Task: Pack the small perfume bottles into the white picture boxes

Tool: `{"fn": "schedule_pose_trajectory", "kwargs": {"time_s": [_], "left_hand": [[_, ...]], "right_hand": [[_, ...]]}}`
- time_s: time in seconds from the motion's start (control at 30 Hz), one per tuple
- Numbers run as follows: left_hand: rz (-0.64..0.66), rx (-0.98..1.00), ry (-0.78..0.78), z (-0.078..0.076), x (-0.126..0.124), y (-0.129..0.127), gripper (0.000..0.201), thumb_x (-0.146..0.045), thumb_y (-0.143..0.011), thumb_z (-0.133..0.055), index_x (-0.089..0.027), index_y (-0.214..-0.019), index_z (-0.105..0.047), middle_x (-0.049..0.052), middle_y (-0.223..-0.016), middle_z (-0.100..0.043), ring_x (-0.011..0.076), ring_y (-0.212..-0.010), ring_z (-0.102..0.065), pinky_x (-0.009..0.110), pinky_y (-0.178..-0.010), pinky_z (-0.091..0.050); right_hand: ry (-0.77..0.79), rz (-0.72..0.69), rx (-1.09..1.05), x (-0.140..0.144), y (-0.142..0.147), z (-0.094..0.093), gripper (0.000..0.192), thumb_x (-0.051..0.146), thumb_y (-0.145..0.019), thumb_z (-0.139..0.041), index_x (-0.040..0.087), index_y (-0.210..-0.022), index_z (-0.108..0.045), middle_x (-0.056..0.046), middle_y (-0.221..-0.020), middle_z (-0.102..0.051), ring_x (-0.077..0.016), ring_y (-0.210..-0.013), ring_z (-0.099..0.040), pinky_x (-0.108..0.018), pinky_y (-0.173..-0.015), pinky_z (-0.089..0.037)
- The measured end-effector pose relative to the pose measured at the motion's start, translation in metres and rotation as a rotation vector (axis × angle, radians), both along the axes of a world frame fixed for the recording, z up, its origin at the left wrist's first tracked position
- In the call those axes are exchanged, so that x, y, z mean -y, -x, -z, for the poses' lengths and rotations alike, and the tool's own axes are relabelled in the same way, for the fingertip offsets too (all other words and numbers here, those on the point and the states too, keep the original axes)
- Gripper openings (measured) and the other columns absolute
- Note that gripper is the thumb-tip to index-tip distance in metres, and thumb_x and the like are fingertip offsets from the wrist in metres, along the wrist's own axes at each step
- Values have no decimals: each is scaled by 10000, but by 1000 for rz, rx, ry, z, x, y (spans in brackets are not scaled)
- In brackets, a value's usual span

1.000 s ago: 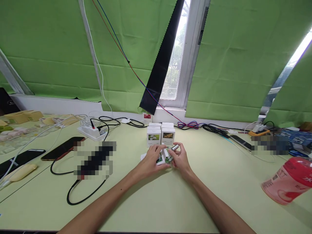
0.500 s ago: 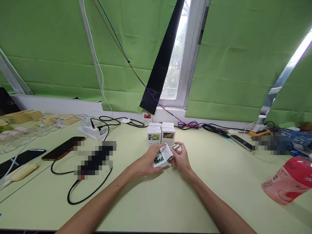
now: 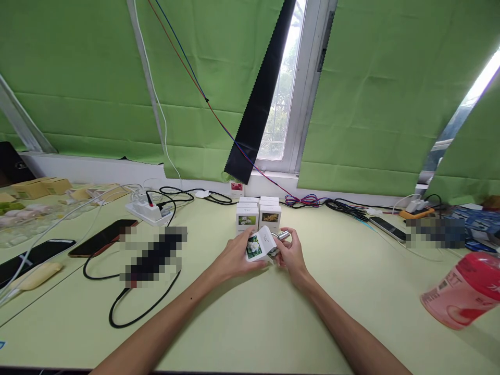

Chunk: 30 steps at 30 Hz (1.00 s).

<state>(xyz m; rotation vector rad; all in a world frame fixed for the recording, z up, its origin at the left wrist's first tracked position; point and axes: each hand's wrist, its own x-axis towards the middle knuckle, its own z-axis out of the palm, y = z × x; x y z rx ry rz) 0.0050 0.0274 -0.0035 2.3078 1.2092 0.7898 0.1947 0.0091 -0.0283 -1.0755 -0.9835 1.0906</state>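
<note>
My left hand (image 3: pixel 236 254) is closed around a small white carton (image 3: pixel 262 241), tilted above the table. A photo of white flowers among green leaves shows on its side. The carton's right end looks open, with a flap sticking out toward my right hand. My right hand (image 3: pixel 291 254) pinches a small item with a shiny silver cylindrical cap (image 3: pixel 284 235) close to that end; its lower part is hidden by my fingers and the carton. Just behind stand several similar white cartons in two rows, a white-flower carton (image 3: pixel 247 219) and a yellow-flower carton (image 3: pixel 269 220) in front.
A red-capped pink jar (image 3: pixel 461 291) stands at the right. Phones (image 3: pixel 102 238), a black cable (image 3: pixel 113 307) and a white power strip (image 3: pixel 146 211) lie at the left. Coiled cables (image 3: pixel 346 208) run along the wall. Another small carton (image 3: pixel 236 188) stands at the back.
The held carton has turned a little, so more of its flower photo shows. My left fingers have shifted slightly on it. My right hand keeps its hold on the silver-capped item.
</note>
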Motion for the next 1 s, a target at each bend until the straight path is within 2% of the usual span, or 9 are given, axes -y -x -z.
{"fn": "schedule_pose_trajectory", "kwargs": {"time_s": [0.13, 0.27, 0.4, 0.63, 1.0], "left_hand": [[-133, -108, -11, 2, 1, -2, 747, -630, -662, -786, -233, -1272, -617, 130, -1257, -655, 399, -1204, -579, 521, -1011, -458], [-201, -155, 10, 2, 1, -1, 841, -688, -629, -782, -250, -1325, -605, 142, -1202, -662, 414, -1155, -580, 508, -942, -475], [-184, -132, 5, 7, 1, -1, 849, -631, -622, -811, -260, -1348, -577, 130, -1240, -654, 399, -1161, -578, 482, -947, -471], [-156, -46, -26, 12, 3, -5, 726, -516, -669, -806, -263, -1313, -585, 108, -1219, -669, 378, -1135, -608, 483, -921, -493], [-143, 102, -31, 17, 1, -8, 728, -451, -653, -841, -228, -1304, -604, 94, -1305, -664, 325, -1188, -621, 450, -1007, -502]], "right_hand": [[-4, 3, -4, 0, 0, 1, 681, 600, -665, -784, 251, -1117, -413, 85, -625, -643, -77, -298, -443, -157, -303, -238], [-17, 0, -17, -2, -1, 6, 645, 569, -690, -782, 256, -1120, -416, 86, -640, -642, -72, -302, -443, -152, -305, -241], [-33, 0, -17, -3, 0, 7, 649, 583, -691, -782, 257, -1116, -416, 97, -614, -622, -76, -297, -445, -153, -298, -241], [-28, 13, -17, -2, -1, 3, 675, 618, -671, -786, 258, -1095, -404, 94, -609, -627, -84, -296, -455, -160, -288, -257], [-62, -17, -27, -3, -4, 4, 536, 583, -762, -716, 265, -1057, -402, 100, -599, -614, -91, -296, -468, -161, -278, -254]]}}
